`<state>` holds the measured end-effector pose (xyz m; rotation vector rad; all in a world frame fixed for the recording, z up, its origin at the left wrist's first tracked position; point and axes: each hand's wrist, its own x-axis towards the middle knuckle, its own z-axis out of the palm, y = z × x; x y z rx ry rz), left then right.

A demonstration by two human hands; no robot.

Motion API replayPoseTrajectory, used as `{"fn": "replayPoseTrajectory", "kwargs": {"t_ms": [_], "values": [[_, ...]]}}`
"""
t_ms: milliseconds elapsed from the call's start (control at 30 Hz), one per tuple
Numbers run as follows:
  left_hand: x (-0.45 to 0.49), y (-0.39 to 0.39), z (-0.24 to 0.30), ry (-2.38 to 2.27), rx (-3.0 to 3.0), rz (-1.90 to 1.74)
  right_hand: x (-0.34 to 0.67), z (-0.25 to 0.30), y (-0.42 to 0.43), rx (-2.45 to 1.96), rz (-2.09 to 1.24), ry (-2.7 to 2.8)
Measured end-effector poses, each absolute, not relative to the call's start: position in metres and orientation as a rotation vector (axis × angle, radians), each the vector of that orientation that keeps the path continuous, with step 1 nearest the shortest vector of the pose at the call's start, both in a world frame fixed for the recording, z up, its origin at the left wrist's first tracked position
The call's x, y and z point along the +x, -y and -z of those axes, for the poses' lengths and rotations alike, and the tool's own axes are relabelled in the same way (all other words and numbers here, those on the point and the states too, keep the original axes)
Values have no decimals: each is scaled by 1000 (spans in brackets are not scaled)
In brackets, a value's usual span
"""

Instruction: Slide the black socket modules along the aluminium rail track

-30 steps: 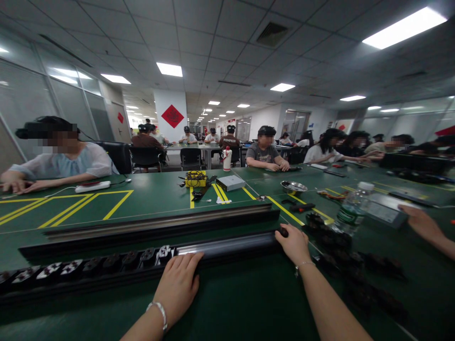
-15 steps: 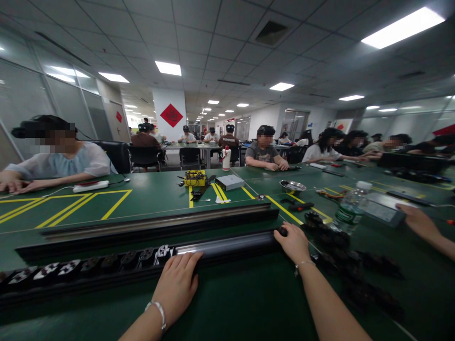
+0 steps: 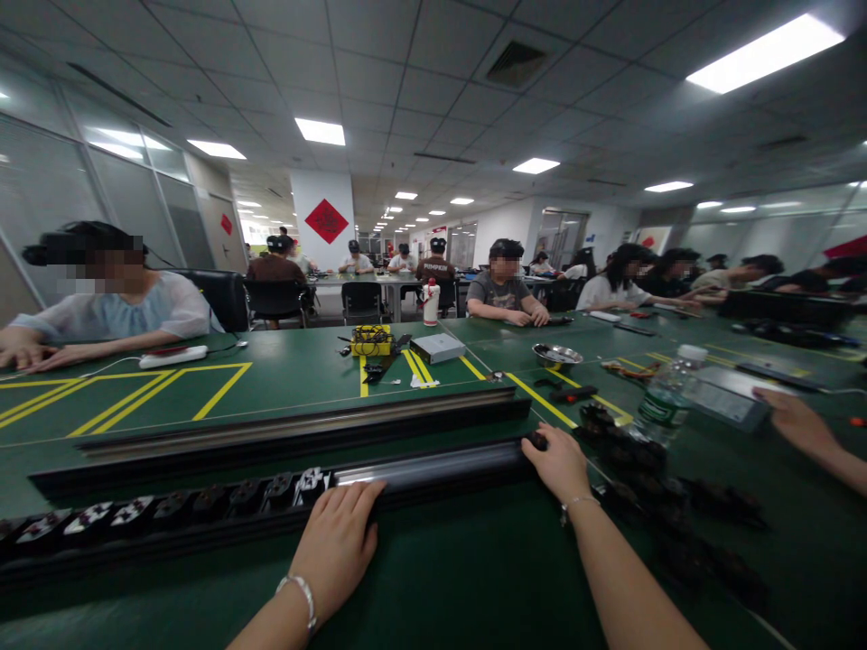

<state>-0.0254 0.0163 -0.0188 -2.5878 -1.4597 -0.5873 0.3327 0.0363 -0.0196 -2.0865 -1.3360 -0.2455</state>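
Observation:
A long black rail (image 3: pixel 433 469) lies across the table before me, its bare channel shining to the right. Several black socket modules (image 3: pixel 209 498) sit in a row in its left part; some show pale metal. My left hand (image 3: pixel 342 528) holds the rail's near side, fingers over the edge just right of the last module. At the right end, the fingers of my right hand (image 3: pixel 559 460) close around a small black piece (image 3: pixel 538 441), mostly hidden by them. Loose dark modules (image 3: pixel 650 487) lie in a pile to the right of that hand.
A second long rail (image 3: pixel 304 424) lies behind the first. On the right stand a water bottle (image 3: pixel 667 397) and a grey metal box (image 3: pixel 728 397), which another person's hand (image 3: pixel 799 424) touches. Farther back are a metal bowl (image 3: pixel 556 355), a yellow basket of cables (image 3: pixel 371 340) and a silver box (image 3: pixel 438 348).

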Motion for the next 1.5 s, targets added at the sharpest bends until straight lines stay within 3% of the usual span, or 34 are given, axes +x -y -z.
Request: {"fn": "replayPoseTrajectory", "kwargs": {"t_ms": [1500], "values": [[-25,-16,17,1484,-2607,578,335,22,-36,-2098,175,1327]]}}
